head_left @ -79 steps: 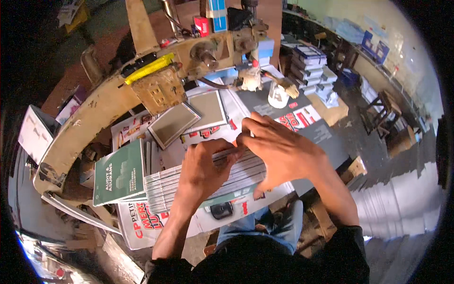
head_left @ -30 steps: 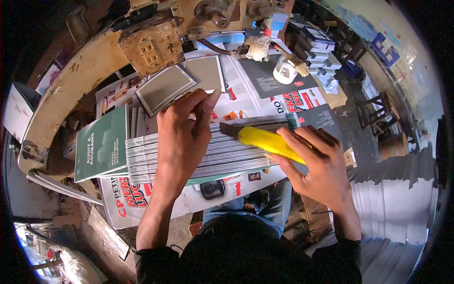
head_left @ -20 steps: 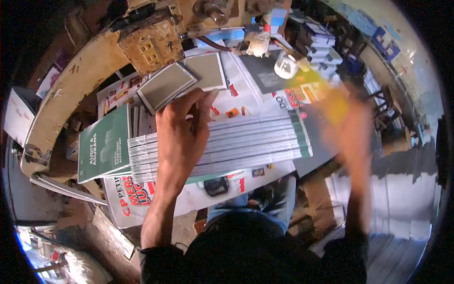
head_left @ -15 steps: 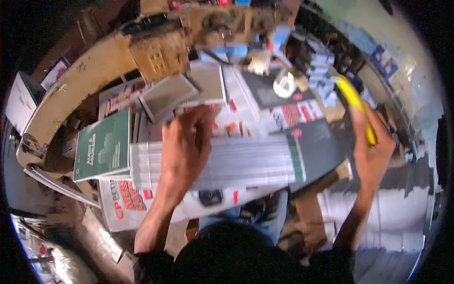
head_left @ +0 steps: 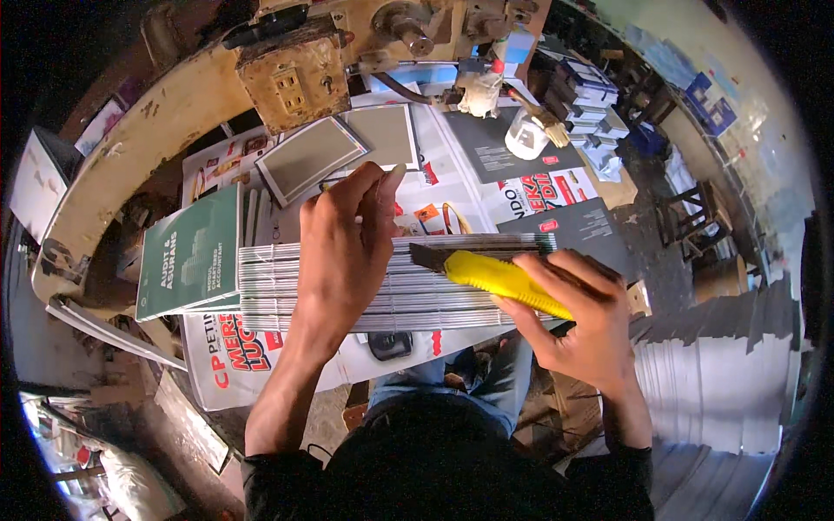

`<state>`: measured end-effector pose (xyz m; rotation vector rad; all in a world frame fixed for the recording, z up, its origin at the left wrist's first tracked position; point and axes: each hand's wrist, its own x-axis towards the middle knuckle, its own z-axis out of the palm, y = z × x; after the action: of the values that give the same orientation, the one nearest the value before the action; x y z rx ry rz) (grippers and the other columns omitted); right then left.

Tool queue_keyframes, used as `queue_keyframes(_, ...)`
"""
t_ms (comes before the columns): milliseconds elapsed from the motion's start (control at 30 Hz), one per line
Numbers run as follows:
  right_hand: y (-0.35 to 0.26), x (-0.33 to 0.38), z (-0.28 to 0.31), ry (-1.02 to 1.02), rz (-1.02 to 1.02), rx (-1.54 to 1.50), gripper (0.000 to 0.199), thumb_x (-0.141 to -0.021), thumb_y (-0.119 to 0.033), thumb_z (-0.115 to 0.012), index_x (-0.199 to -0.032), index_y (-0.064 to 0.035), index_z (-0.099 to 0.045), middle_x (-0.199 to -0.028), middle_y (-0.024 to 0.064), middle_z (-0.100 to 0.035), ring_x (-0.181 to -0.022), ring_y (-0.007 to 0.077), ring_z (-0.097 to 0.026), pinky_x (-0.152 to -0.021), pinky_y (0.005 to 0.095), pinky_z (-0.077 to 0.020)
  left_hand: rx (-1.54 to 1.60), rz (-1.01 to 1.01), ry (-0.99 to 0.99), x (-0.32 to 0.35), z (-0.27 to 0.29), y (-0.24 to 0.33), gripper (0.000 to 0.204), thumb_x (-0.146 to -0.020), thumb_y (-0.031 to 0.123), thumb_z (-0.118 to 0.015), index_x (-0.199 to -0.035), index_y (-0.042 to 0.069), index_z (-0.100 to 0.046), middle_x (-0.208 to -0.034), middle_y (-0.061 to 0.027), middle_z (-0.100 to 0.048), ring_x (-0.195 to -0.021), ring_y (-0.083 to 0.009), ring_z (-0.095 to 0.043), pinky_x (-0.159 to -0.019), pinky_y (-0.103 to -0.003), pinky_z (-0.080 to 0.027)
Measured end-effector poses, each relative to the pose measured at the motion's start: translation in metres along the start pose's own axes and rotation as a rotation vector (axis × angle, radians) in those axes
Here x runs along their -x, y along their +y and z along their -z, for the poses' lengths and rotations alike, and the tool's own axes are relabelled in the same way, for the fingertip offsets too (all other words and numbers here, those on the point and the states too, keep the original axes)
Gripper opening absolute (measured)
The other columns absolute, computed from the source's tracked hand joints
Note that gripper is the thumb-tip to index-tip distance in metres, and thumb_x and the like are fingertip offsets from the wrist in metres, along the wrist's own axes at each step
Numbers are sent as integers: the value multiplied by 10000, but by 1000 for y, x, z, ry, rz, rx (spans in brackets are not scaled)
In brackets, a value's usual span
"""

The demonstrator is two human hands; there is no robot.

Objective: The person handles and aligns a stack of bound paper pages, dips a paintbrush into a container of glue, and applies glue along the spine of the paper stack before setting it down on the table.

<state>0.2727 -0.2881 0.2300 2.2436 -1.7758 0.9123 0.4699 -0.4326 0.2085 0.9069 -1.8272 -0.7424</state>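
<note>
Over row of stacked booklets [head_left: 426, 311] on printed sheet [head_left: 334, 372], pinches yellow snap-off knife [head_left: 491, 278] betw. thumb & fingers of R hand [head_left: 580, 319], w/ dark blade [head_left: 427, 258] above edges. Holds L hand [head_left: 343, 252] curled over same row; can't tell if gripping anything. Has green-covered booklet [head_left: 193, 252] at L end, white tub [head_left: 525, 139] w/ brush [head_left: 547, 122] beyond, to R.

Knife handle [head_left: 506, 281]: ribbed plastic; blade [head_left: 427, 257]: dark metal. Book stack [head_left: 452, 306]: paper. Green cover [head_left: 193, 259]: smooth, matt. Jeans [head_left: 495, 395]: cloth.
</note>
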Motion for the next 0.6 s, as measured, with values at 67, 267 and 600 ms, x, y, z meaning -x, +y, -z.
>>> queue_keyframes(67, 4, 0, -2, 14, -3, -45, 379, -713, -145, -831, -1037, 9, -709, -859, 126, -669, -695, 257, -656, -631, 336, -520, -87, -83, 4, -3, 0, -5, 145, -931, 41, -600, -809, -28, -562, -601, -167, -526, -478, -282, -501, -513, -363, -421)
queue_keyframes(267, 3, -5, -4, 2, -24, -36, 379, -714, -113, -820, -1047, 23, -701, -882, 130, -668, -713, 266, -664, -651, 336, -532, -100, -21, -3, -6, -3, -6, 131, -925, 43, -611, -821, -30, -582, -591, -132, -531, -492, -235, -533, -512, -350, -427)
queue_keyframes(600, 157, -20, 121, 519, -525, 603, 394, -974, -361, -582, -1168, -34, -685, -1076, 139, -718, -958, 181, -673, -848, 299, -528, -73, -154, 75, -12, -19, -15, 86, -912, -15, -560, -943, -36, -638, -682, -194, -586, -627, -317, -659, -600, -393, -499)
